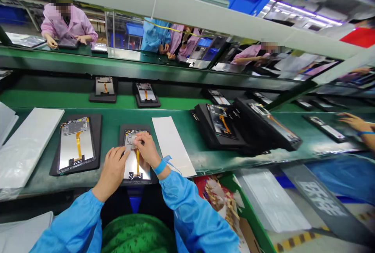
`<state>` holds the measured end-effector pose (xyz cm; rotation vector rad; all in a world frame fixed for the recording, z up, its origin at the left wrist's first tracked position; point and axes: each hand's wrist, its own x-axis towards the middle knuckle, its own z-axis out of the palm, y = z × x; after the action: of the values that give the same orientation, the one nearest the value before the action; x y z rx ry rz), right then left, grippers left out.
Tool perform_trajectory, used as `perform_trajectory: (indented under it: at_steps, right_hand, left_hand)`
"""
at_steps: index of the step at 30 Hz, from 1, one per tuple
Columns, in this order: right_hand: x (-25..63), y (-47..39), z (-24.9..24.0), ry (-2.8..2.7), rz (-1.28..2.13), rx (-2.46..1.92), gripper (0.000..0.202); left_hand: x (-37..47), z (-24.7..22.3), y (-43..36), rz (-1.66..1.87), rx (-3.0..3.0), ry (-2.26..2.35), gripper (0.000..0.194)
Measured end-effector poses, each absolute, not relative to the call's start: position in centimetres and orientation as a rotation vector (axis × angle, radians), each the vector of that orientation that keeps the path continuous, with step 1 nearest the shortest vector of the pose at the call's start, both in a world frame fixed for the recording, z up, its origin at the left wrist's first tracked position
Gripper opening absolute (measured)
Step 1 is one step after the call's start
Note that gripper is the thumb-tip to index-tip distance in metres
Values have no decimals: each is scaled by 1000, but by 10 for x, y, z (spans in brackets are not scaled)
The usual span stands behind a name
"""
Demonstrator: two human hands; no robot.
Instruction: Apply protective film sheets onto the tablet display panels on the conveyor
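Observation:
An open tablet (131,173), with a silvery back, a circuit board at its top and an orange flex cable, lies on a dark foam pad in front of me. My right hand (148,149), wearing a blue wrist strap, pinches with thumb and forefinger over the circuit board; whatever is in the pinch is hidden. At the tablet's left edge, my left hand (113,171) has its fingers bent and thumb and forefinger together near the board. I cannot make out what they hold. A second open tablet (66,147) rests on its own pad to the left.
White sheets (32,147) lie at the left, and a narrow white sheet (172,143) at the right. Stacked black foam trays (205,128) with tablets stand further right. Behind runs a green conveyor (125,102) carrying padded tablets. A co-worker's hand (356,122) reaches in from the right.

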<state>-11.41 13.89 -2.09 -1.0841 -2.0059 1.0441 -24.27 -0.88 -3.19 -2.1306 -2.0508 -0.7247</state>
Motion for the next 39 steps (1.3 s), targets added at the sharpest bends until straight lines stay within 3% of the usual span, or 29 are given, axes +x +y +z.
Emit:
perform_trajectory:
  at_steps: [18, 39]
  right_hand:
    - [-122, 133, -23, -2065, 886, -1232, 9]
    - [-121, 130, -28, -2149, 742, -1180, 9]
  left_hand:
    - [-241, -35, 5, -681, -2153, -2033, 55]
    - [-228, -8, 14, -411, -2105, -2131, 45]
